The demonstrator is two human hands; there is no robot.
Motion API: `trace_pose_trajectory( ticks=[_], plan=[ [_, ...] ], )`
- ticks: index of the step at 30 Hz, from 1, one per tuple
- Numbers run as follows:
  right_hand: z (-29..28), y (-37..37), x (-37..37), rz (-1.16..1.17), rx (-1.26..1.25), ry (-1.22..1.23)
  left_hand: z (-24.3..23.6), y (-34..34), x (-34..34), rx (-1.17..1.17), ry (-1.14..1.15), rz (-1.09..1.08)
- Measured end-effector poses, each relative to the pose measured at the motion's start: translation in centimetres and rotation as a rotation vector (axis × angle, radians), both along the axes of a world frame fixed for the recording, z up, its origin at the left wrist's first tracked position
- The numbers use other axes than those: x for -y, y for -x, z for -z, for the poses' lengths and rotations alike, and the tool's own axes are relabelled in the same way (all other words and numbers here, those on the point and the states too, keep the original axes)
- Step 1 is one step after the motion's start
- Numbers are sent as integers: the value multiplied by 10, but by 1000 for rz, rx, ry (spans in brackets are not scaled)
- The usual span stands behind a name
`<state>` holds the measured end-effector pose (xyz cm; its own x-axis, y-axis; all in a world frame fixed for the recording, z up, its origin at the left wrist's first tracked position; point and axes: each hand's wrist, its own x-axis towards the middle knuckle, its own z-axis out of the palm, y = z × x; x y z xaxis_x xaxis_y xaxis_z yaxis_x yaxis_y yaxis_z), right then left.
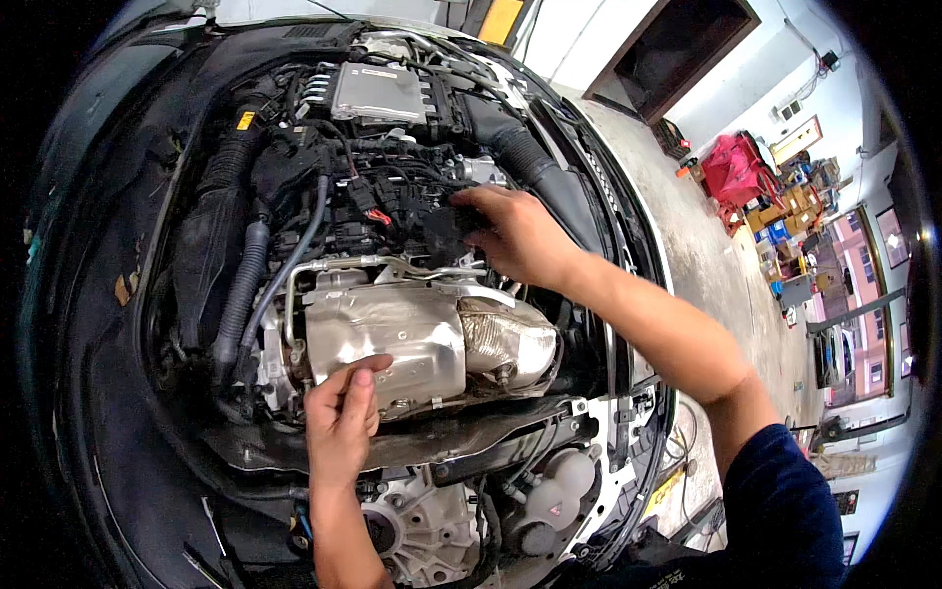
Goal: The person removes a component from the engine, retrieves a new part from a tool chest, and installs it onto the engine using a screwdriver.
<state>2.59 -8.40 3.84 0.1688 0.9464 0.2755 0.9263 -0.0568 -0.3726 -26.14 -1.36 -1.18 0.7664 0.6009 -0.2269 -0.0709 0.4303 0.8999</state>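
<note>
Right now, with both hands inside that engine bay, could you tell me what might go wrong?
1. The left hand rests on the silver heat shield; its sheet-metal edge could cut, or burn if it is hot.
2. The right hand grips a black part among crowded wiring and a red clip; a hard pull might snag a connector.
3. The right forearm crosses the bay's edge and could scrape there.
</note>
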Motion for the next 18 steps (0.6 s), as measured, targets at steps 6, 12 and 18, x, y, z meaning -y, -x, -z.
trace_pose_trajectory(
  ticks=[6,12,18],
  plan=[
    [21,-24,-16,-91,170,154,1,-3,-1,-13,-34,-84],
    [22,-36,-6,-196,139,216,8,-3,-1,-38,-106,-109],
    [30,-44,10,-156,19,111,24,-1,-4,23,-292,-131]
  ],
)
